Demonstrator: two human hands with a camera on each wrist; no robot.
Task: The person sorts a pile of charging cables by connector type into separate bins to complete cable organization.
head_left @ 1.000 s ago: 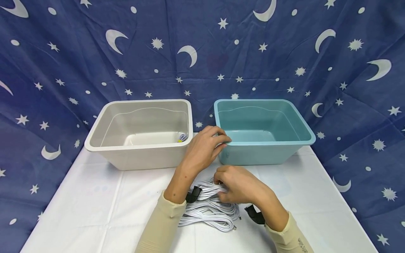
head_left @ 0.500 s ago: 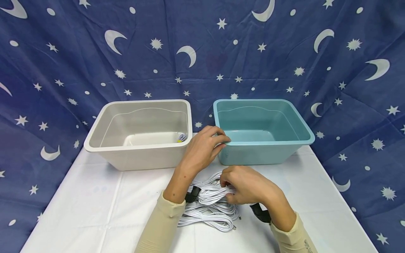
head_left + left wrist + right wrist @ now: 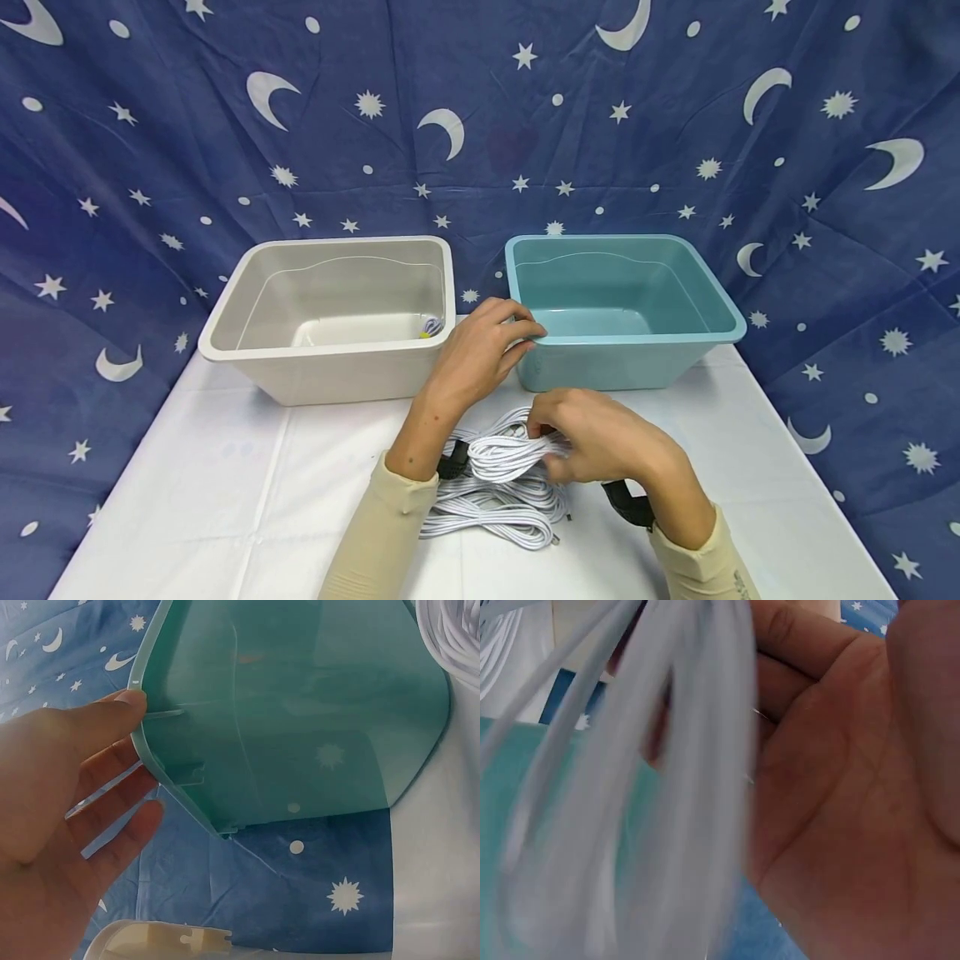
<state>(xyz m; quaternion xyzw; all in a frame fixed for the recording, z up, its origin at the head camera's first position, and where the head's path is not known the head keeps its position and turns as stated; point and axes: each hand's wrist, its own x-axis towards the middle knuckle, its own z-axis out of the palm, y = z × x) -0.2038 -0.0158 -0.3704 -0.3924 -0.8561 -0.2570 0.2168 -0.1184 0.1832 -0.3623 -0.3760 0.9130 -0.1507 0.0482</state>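
My left hand (image 3: 478,346) holds the near left corner of a teal plastic bin (image 3: 615,365). In the left wrist view the thumb (image 3: 112,716) lies on the rim's outer side, and the other fingers reach over behind it. Below, my right hand (image 3: 603,433) grips a bundled coil of white cable (image 3: 504,458) by its right end. That coil is lifted at least partly off more white cable coils (image 3: 510,525) on the table. Close up in the right wrist view, the white cable strands (image 3: 690,750) look blurred beside the palm.
To the left stands a grey-white bin (image 3: 337,375) with a small cable with a yellow part (image 3: 432,326) in its right end. Both bins sit on a white-covered table (image 3: 210,467). Behind them hangs a blue cloth (image 3: 480,83) with moons and stars.
My right hand has shifted to the right, and the top coil has come along, rising somewhat from the pile. The left hand has stayed at the teal bin's corner.
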